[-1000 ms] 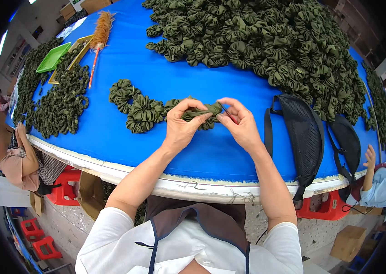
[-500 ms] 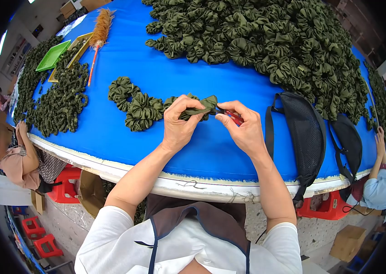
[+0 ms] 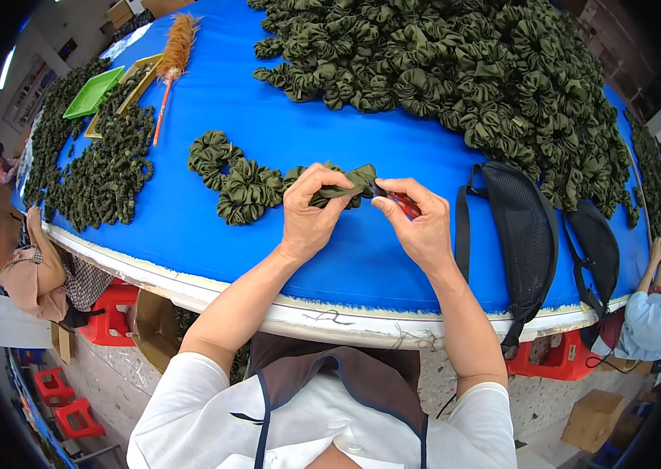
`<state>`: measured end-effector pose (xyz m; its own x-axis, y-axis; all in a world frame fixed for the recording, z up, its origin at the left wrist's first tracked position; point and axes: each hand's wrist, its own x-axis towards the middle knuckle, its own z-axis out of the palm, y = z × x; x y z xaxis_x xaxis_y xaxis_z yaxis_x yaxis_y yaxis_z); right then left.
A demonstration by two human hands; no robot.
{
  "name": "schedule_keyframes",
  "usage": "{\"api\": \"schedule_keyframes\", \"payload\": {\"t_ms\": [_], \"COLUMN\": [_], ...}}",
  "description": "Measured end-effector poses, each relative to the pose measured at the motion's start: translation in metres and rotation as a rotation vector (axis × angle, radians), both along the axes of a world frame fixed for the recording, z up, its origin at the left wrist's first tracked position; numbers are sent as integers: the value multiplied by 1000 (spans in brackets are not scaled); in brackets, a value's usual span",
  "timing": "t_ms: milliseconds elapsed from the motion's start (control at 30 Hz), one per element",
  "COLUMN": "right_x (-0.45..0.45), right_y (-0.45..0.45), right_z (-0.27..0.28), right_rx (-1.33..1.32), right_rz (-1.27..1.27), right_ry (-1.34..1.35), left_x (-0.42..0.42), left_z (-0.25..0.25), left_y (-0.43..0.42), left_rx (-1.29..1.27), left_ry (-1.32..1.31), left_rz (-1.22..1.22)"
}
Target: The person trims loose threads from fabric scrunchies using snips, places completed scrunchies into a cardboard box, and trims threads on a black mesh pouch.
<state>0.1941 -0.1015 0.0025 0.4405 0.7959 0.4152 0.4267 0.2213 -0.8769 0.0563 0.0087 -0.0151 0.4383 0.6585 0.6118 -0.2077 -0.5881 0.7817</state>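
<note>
Between the thumb and fingers of my left hand [image 3: 311, 215] is a dark green scrunchie [image 3: 357, 181], its fabric pulled out flat towards the right. My right hand [image 3: 422, 223] is closed on small red-handled thread snips [image 3: 406, 205], whose dark tip touches or nearly touches the fabric's right edge. Which of the two I cannot tell. Just left of my left hand, another gathered scrunchie [image 3: 246, 191] lies on the blue table surface [image 3: 330, 258], touching a further scrunchie [image 3: 211, 152].
A large heap of green scrunchies [image 3: 424, 86] covers the far right. Two black mesh pouches [image 3: 519, 234] with straps lie right of my hand. Smaller pieces [image 3: 111, 187], a green basket [image 3: 94, 92] and a feather duster [image 3: 178, 51] are left. Co-workers sit at both sides.
The snips have shifted slightly and their tip is now closer in at the scrunchie's edge. My left hand keeps its hold. The co-worker at right has moved their hands.
</note>
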Motion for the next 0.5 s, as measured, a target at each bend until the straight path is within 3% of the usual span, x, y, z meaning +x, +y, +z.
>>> {"api": "schedule_keyframes", "payload": {"t_ms": [500], "right_x": [-2], "right_y": [2], "right_z": [-3], "right_rx": [31], "right_rz": [10], "right_ry": [3], "left_x": [1], "left_z": [-3], "left_y": [1], "left_rx": [-21], "left_ry": [13], "left_rz": [-24]}}
